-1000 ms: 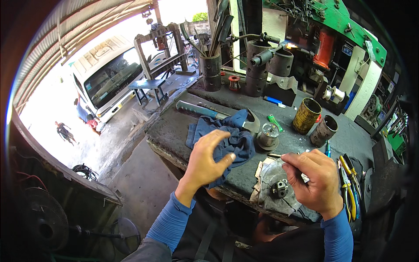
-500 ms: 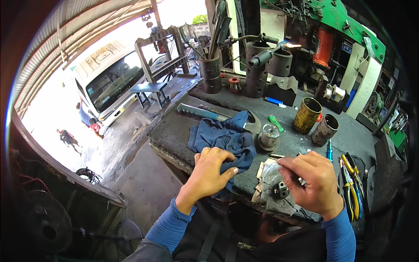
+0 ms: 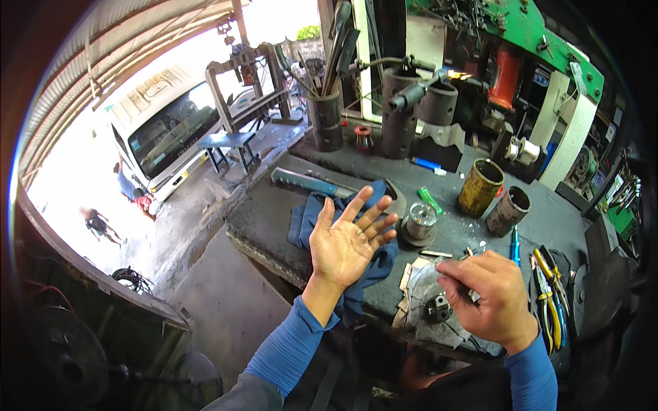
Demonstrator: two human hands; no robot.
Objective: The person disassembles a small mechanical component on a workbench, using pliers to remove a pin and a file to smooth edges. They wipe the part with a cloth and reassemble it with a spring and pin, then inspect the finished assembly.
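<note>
My left hand [image 3: 346,240] is open above the bench, palm turned up and fingers spread, with nothing in it. Beneath and behind it lies a crumpled dark blue cloth [image 3: 306,225], partly hidden by the hand. My right hand [image 3: 492,294] is closed in a pinch over the near edge of the bench; what its fingers hold, if anything, is too small to make out. Beside those fingers a small dark metal part [image 3: 437,308] with holes rests on a grey, worn sheet [image 3: 417,301]. A small clear-topped jar [image 3: 421,220] stands on a round base beyond the hands.
A torch [image 3: 411,94] burns with a bare flame at the back, beside metal cylinders [image 3: 399,130]. A yellow-stained can [image 3: 480,188] and a rusty can [image 3: 508,211] stand right. Pliers [image 3: 548,294] lie near the right edge. A blue-handled hammer [image 3: 312,183] lies behind the cloth.
My left hand has lifted off the blue cloth and turned palm up, its fingers spreading. My right hand keeps its pinch in nearly the same place.
</note>
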